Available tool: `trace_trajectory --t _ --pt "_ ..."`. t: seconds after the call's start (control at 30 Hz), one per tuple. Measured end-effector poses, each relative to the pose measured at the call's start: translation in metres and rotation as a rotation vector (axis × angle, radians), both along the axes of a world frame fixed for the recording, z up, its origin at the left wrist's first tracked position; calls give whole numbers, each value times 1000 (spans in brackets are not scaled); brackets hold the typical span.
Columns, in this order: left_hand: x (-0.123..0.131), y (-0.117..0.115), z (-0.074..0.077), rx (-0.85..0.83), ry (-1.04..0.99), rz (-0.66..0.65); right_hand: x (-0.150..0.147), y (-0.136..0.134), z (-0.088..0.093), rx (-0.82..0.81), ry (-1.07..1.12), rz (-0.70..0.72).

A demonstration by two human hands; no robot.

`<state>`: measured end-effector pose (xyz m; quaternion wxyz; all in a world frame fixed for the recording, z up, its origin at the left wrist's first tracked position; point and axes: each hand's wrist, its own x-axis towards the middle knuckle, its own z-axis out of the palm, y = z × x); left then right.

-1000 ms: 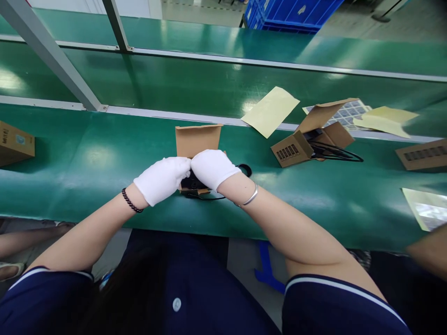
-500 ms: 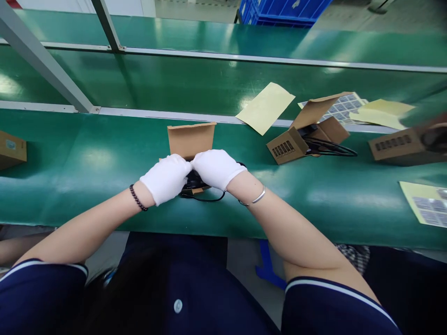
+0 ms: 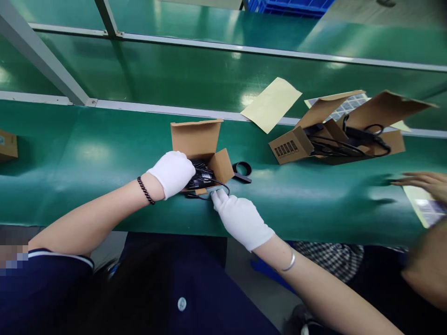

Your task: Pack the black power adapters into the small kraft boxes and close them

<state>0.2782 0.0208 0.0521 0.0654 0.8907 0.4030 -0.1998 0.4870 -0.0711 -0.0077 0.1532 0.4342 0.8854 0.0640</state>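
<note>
An open brown cardboard box (image 3: pixel 195 139) stands before me with its lid up and a side flap folded out. A bundle of black cable (image 3: pixel 202 177) fills it. My left hand (image 3: pixel 172 174), in a white glove, is closed at the box's left side, its fingertips hidden at the rim. By the front right corner, my gloved right hand (image 3: pixel 239 216) has its fingers closed on a thin black cable (image 3: pixel 226 185) that loops out over the edge. A black ring-shaped piece with a flat bar (image 3: pixel 242 172) lies right of the box.
Two more open boxes with black cables, one a box with a printed label (image 3: pixel 291 146), stand to the right. Near them lie a yellow sheet (image 3: pixel 272 104) and a co-worker's hand (image 3: pixel 424 181). Another box (image 3: pixel 7 145) sits far left; a metal post (image 3: pixel 45 56) rises nearby.
My hands have parted; the right one moved down and right to the cable. The black ring piece now shows. A co-worker's box now stands against the labelled one.
</note>
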Motion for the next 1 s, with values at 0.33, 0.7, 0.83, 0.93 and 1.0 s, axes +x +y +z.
trace_trajectory --t 0.33,0.7,0.83,0.93,1.0 --pt "-6 -4 -11 43 -78 -21 9 25 99 117 860 -115" --pt "-37 -7 -13 -82 -617 -13 -33 92 51 -940 1498 -616" --pt "-31 -19 -7 -61 -726 216 -39 89 52 -955 1487 -508" --pt "-20 -25 -14 98 -620 410 -46 88 58 -916 1527 -462" --pt "-18 -26 -20 171 -587 415 -48 90 57 -785 1624 -482"
